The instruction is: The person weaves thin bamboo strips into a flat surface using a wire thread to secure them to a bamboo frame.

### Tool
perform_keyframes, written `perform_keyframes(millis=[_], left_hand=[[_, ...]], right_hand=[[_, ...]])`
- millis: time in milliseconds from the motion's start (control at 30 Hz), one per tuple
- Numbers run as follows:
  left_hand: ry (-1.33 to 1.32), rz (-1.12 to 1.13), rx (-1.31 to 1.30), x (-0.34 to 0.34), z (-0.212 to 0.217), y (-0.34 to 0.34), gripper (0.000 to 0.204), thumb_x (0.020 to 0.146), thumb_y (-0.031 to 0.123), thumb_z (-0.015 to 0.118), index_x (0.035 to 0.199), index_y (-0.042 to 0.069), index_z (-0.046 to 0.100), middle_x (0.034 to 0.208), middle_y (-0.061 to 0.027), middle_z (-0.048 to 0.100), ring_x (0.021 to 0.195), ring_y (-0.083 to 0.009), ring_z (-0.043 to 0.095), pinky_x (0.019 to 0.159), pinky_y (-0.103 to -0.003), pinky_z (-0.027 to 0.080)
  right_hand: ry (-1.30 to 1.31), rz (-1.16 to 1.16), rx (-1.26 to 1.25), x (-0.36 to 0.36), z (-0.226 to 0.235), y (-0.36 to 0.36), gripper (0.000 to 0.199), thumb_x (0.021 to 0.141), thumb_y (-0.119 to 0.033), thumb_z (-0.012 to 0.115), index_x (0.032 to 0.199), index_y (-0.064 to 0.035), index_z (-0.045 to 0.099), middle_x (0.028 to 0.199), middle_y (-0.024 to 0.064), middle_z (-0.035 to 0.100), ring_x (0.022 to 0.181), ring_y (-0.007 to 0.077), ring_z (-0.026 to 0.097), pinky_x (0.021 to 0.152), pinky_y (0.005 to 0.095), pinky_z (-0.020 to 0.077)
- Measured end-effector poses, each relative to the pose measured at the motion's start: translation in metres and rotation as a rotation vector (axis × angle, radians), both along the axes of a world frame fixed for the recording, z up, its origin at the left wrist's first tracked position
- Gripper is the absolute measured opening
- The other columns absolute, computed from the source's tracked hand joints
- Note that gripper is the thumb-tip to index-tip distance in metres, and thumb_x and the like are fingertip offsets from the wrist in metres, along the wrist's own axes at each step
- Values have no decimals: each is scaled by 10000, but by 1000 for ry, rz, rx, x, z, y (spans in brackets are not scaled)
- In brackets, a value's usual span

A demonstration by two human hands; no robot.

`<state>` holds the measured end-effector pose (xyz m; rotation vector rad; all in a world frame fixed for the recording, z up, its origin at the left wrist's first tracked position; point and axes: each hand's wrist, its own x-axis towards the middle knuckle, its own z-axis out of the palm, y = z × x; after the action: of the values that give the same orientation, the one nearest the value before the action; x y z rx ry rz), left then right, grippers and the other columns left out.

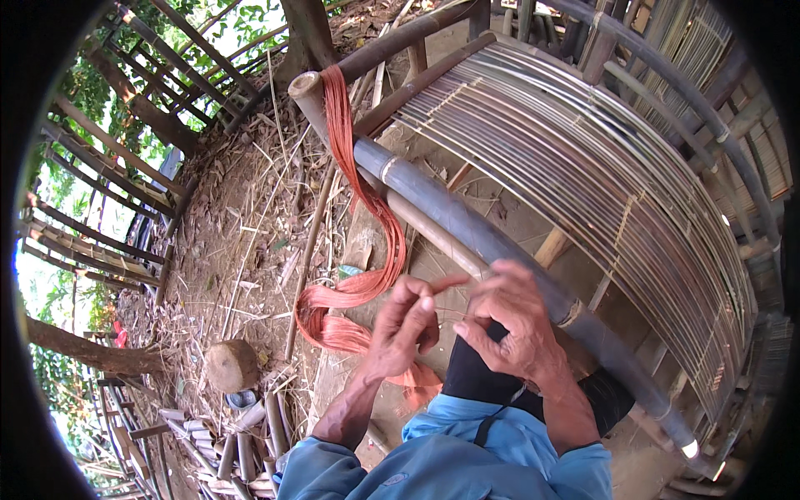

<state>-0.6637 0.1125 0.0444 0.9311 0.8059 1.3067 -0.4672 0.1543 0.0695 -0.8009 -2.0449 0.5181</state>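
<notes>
Both my hands are raised over my lap, close together. My left hand [404, 323] is closed, its thumb pressed onto the fingers, with one finger reaching toward the right hand. Faint thin orange strands [451, 313] run between the two hands, and the left pinches them. My right hand [510, 323] curls around the other end, its fingertips smeared by motion. A long hank of orange fibre [340, 125] drapes over a bamboo pole, winds down to the ground and passes behind my left hand and forearm. Its lower end [419, 385] lies beside my blue top.
A thick dark bamboo pole [467, 218] crosses diagonally in front of me. Beyond it stands a slatted bamboo bench [575, 158]. On the left are a wood stump [232, 367], cut bamboo pieces [246, 450], a bamboo fence [100, 183] and leaf-strewn dirt [221, 242].
</notes>
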Motion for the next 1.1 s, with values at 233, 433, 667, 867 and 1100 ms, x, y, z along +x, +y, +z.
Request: perform_keyframes(millis=[233,433,667,867,1100], left_hand=[[789,-72,195,9,1,13,181,965,102,618,1129,26,605,694,-67,544,583,-152,537,548,-312,439],[799,213,316,23,-11,11,111,902,86,654,907,-10,710,659,-66,604,521,-92,504,478,-287,379],[805,187,65,26,-18,13,128,895,105,680,879,-17,716,619,-44,628,523,-20,478,459,-261,369],[883,107,293,16,-15,18,129,850,108,712,937,15,733,667,-135,649,531,-220,619,491,-353,469],[1325,284,368,-22,24,40,490,878,125,738,1324,35,559,1330,-265,544,821,-419,698,715,-478,591]], right_hand=[[88,-29,-125,7,-2,13,141,811,-96,823,840,-56,691,658,46,564,538,157,453,490,318,365],[129,-88,-204,0,-34,22,136,811,-53,809,807,-47,673,719,59,697,559,173,603,519,300,455],[155,-132,-387,-2,-41,25,87,844,-62,795,816,-42,715,743,43,736,571,65,625,511,258,462],[238,-163,-431,0,-60,22,98,868,-110,792,827,-47,730,702,11,689,537,31,484,491,221,371],[149,-286,-465,9,-43,50,226,892,-199,782,776,-41,670,548,-21,377,529,64,314,477,277,280]])
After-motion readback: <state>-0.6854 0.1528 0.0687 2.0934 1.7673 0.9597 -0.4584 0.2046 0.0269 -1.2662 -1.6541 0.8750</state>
